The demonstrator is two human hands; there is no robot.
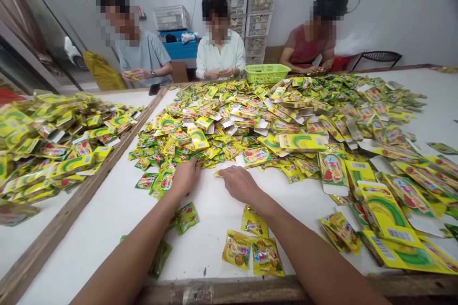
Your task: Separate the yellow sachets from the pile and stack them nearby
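Note:
Both my arms reach over a white table. My left hand [187, 175] is at the near edge of a heap of small green and yellow sachets [166, 181], its fingers curled down; what is in them, if anything, is hidden. Just to the right, my right hand [239, 183] is closed, with a bit of a yellow sachet [216, 173] showing at its fingertips. Under my right forearm lie yellow pineapple-print sachets [236, 249]. Green sachets [186, 218] lie beside my left forearm. Flat yellow cartons [302, 142] are mixed into the heap.
A wooden strip [89, 183] divides the table, with another carton pile [53, 152] on its left. Larger cartons [388, 214] lie at right. Three people sit across the table, near a green basket [266, 74]. Stacked white crates [259, 16] stand against the wall.

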